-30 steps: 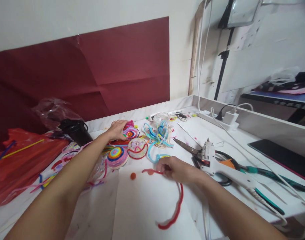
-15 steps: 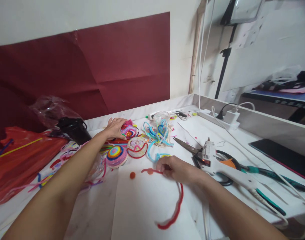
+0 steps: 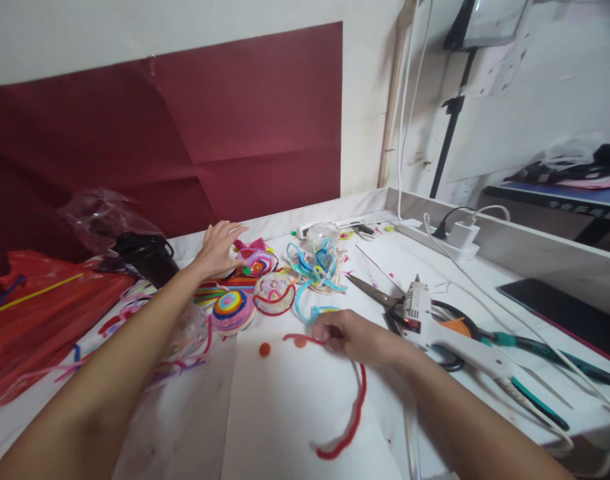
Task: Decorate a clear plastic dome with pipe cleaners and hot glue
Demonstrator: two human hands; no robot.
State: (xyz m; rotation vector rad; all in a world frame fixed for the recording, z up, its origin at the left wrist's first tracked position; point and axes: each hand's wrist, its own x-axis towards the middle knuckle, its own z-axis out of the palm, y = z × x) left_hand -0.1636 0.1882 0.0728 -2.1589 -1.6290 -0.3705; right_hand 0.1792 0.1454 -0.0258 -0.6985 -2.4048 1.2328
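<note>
My left hand point(image 3: 219, 250) is open, fingers spread, just left of a round colourful piece point(image 3: 258, 262) with pink points on top. My right hand point(image 3: 342, 333) pinches a red fuzzy stem point(image 3: 359, 407) that curves down over white paper point(image 3: 279, 413); its short end reaches left past an orange dot point(image 3: 300, 342). A second orange dot point(image 3: 265, 349) lies on the paper. Beyond the paper are a disc with coloured rings point(image 3: 231, 310), a pale disc with a red curved strip point(image 3: 275, 294) and a blue looped bundle point(image 3: 322, 263).
On the right lie scissors point(image 3: 372, 291), a white glue gun point(image 3: 419, 307), teal-handled pliers point(image 3: 549, 353), a black phone point(image 3: 565, 313) and a power strip point(image 3: 439, 241) with cables. A red plastic bag point(image 3: 59, 320) and a black cup-like object point(image 3: 145, 257) are on the left.
My left hand has moved left, off the round piece with pink points, uncovering more of it. My right hand and the red stem have stayed nearly still.
</note>
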